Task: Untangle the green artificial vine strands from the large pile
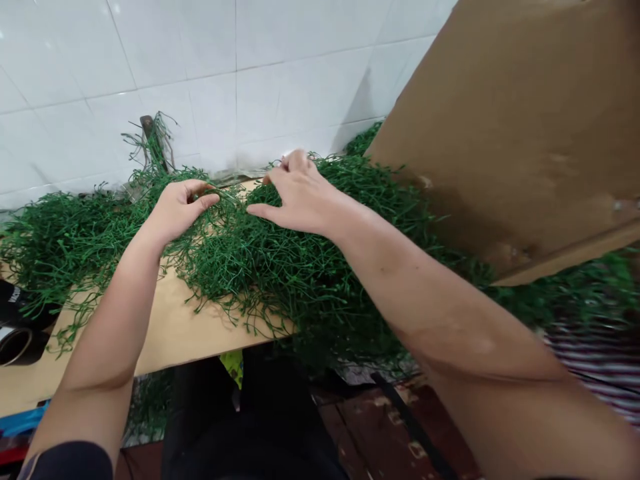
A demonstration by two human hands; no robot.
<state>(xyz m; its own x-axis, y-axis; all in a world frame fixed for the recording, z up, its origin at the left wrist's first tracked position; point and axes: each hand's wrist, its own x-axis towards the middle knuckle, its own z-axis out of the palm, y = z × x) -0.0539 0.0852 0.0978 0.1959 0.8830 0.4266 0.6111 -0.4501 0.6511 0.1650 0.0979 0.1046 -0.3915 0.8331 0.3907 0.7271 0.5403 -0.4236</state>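
A big heap of green sprigs (320,280), thin-stemmed with small forked tips, covers much of the tan table (200,327). My left hand (183,208) has thumb and forefinger pinched on the stems of a few green sprigs (227,197) over the table's middle. To its right, my right hand (297,193) hovers at the upper edge of the heap, thumb stretched out and apart from the bent fingers. Nothing shows in its grasp, though its fingertips are partly hidden. Another pile of green sprigs (65,233) lies left of my left hand.
A large cardboard box (510,133) stands at the right, with sprigs under its edge. White tiled wall (215,87) closes off the back. An upright dark post (154,143) with sprigs on it stands back left. Dark cylindrical items (20,333) sit at the left edge.
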